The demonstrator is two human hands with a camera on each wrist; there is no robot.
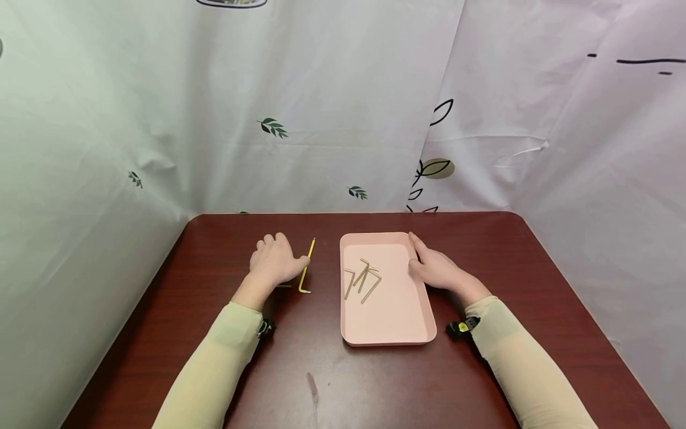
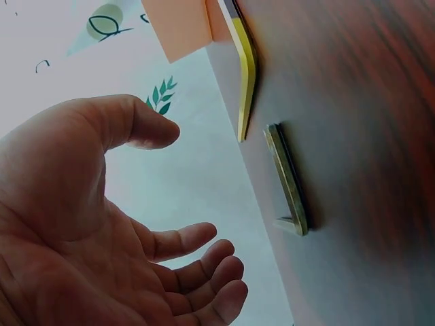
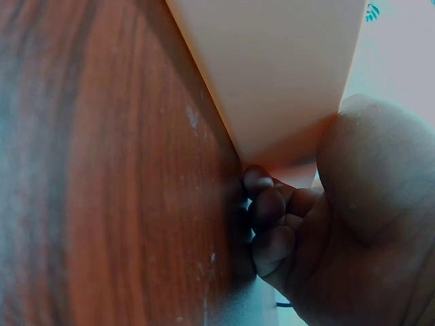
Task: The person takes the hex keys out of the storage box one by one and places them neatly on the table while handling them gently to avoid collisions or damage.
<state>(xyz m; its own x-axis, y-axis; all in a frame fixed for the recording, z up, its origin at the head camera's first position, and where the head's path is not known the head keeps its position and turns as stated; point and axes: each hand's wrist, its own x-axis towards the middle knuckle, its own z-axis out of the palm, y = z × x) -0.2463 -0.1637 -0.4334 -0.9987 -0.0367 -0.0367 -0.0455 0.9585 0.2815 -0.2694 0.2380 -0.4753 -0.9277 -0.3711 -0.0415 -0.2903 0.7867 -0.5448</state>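
The left hand's fingers [image 2: 224,292] curve loosely, thumb spread well apart from them, holding nothing; that left hand [image 1: 272,261] hovers just above the table [image 1: 386,387]. Close by lie a yellow L-key [image 1: 302,280] with a pale short end and, on its own, a brass L-key [image 2: 289,180]. The right hand [image 1: 439,269] grips the pink tray [image 1: 396,319] by its right side, thumb over the rim, fingers against the outer wall. More brass keys [image 1: 371,289] lie loosely together inside the tray, towards its left side. Behind hangs a pale curtain [image 1: 332,71] printed with leaves.
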